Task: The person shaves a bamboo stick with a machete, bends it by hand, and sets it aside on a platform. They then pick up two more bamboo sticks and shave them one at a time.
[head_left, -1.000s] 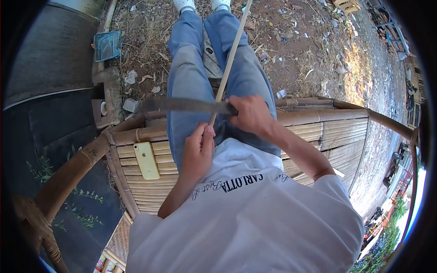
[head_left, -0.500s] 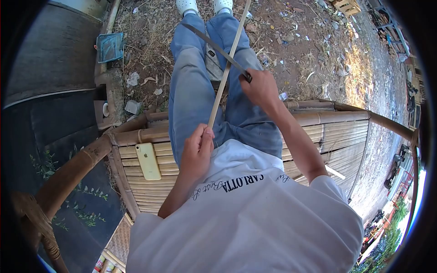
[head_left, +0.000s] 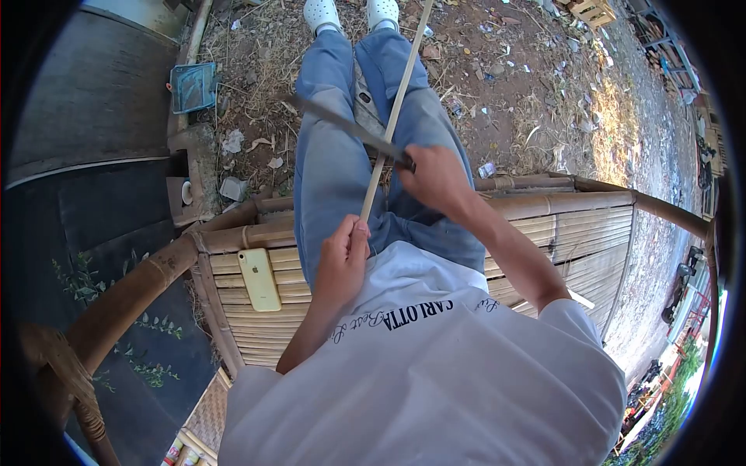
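Observation:
A long, thin pale strip [head_left: 399,97], bamboo by its look, runs from my lap up between my lower legs and past the top edge. My left hand [head_left: 344,255] is closed around its near end, just above my shirt. In my right hand [head_left: 435,180] is the dark handle of a long-bladed knife [head_left: 342,123]. Its blade points up and to the left and crosses the strip a short way beyond my left hand. The blade's outer part is blurred. Under the strip, between my legs, a greyish piece with a dark hole [head_left: 364,98] partly shows.
I sit on a slatted bamboo bench [head_left: 575,233] with a round bamboo rail [head_left: 132,303] at the left. A yellow phone [head_left: 259,279] lies on the slats to my left. Ahead, littered soil holds a blue plastic basket [head_left: 193,87]. A wooden crate [head_left: 592,11] is at the far right.
My right hand has drawn the knife toward my body, along the strip and closer to my left hand. My left hand keeps its hold. The whole view has shifted slightly.

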